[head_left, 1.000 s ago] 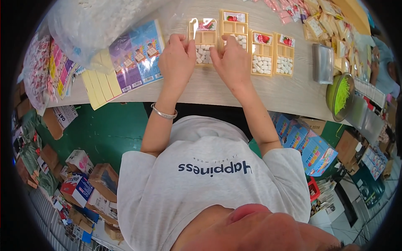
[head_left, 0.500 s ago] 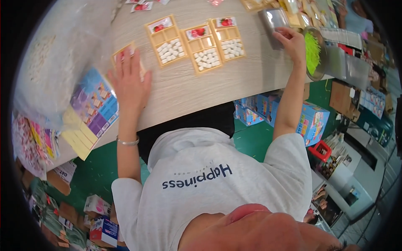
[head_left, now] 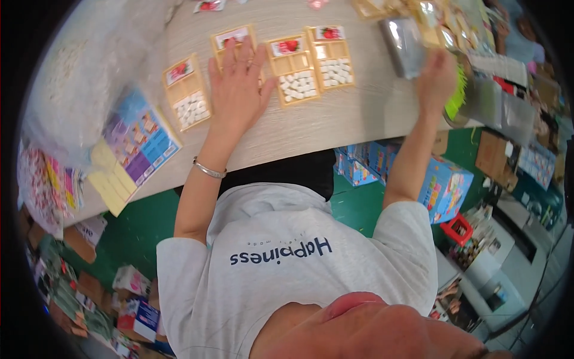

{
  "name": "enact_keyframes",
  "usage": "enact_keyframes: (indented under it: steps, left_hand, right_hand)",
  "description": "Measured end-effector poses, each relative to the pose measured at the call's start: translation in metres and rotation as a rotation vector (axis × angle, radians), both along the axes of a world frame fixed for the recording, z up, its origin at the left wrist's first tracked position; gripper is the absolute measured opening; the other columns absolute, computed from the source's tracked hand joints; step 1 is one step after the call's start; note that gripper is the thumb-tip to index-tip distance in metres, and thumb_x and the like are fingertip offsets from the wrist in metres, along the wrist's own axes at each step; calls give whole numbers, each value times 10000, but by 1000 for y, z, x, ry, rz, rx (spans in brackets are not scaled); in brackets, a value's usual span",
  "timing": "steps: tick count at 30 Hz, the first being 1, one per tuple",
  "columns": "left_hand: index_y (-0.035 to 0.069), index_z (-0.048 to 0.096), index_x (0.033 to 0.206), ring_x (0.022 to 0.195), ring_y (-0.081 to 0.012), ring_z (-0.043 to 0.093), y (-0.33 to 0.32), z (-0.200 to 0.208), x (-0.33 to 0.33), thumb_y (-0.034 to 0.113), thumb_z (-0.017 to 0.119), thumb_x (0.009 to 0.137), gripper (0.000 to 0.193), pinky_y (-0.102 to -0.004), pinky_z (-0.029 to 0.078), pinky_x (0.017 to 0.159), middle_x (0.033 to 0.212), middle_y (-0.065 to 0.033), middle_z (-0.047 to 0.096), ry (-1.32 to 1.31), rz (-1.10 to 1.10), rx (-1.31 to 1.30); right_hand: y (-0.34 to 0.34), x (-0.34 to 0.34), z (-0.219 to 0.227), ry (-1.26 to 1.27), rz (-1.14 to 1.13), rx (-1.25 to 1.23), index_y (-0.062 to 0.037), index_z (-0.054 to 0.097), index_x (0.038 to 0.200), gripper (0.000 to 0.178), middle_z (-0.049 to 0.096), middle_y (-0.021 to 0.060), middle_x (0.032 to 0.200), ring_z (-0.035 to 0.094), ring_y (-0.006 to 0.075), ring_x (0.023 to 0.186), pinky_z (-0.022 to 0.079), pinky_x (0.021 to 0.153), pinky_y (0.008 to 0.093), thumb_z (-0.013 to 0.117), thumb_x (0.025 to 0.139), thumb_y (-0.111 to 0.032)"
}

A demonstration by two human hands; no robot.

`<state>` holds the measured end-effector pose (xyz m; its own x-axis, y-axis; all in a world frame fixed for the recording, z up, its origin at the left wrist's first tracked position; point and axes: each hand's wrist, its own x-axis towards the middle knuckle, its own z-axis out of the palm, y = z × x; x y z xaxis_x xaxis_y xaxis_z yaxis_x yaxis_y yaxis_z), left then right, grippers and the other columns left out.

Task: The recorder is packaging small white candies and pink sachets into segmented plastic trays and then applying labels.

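Several pale yellow compartment trays stand in a row on the table. Each has a strawberry-printed sachet at its far end and small white pieces at its near end. My left hand lies flat with fingers spread over the second tray from the left, hiding much of it. Beside it are the leftmost tray, the third tray and the rightmost tray. My right hand, blurred, is between a shiny stack of clear plastic pieces and a bowl of bright green shreds; its fingers are partly hidden.
A large clear bag of white pieces stands at the left. Near it lie a printed colourful sheet and a yellow sheet. Wrapped yellow items crowd the far right. Blue cartons sit below the table edge.
My left hand has moved right from the leftmost tray onto the second one, uncovering the first. My right hand has left the shiny stack and shifted right and nearer, toward the green shreds.
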<state>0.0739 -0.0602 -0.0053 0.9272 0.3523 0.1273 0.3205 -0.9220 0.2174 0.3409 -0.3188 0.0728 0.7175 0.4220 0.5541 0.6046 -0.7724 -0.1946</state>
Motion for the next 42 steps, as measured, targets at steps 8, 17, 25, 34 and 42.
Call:
enact_keyframes:
  steps: [8, 17, 25, 34, 42]
  left_hand:
    - [8, 530, 1392, 1059, -325, 633, 3, 66, -34, 389, 646, 976, 576, -426, 496, 941, 1197, -194, 638, -459, 206, -1065]
    - [-10, 581, 1256, 757, -329, 693, 21, 39, -28, 160, 726, 897, 423, -397, 560, 669, 935, -154, 702, -262, 535, -630]
    - [43, 489, 1432, 1309, -346, 518, 11, 22, -4, 231, 702, 905, 598, -498, 468, 1019, 1484, -178, 455, -189, 297, -75]
    - [174, 423, 1544, 1510, -298, 297, 25, 1, 4, 411, 591, 969, 645, -634, 189, 1194, 1628, -64, 359, 17, -45, 109]
    - [113, 414, 1543, 1523, -282, 253, -47, 12, 31, 440, 582, 973, 678, -611, 145, 1203, 1634, -65, 339, -8, -137, -80]
  right_hand:
    - [108, -162, -11, 1409, 710, 820, -47, 569, 1161, 165, 574, 16, 797, 471, 54, 614, 376, 531, 198, 487, 1084, -168]
    - [171, -181, -36, 872, 433, 167, -5, 575, 1189, 404, 673, 92, 804, 678, 203, 689, 530, 623, 325, 762, 887, -196]
    - [150, -156, -28, 336, 416, -36, -61, 687, 1095, 282, 702, 96, 838, 679, 287, 709, 541, 653, 405, 779, 844, -153]
    - [-16, 22, -10, 699, 67, 2, -17, 786, 1022, 219, 703, 0, 766, 569, 66, 642, 470, 601, 246, 788, 876, -180]
    - [-27, 45, -23, 1028, 92, 239, -5, 793, 1000, 216, 646, -33, 737, 557, 58, 649, 436, 580, 228, 792, 888, -190]
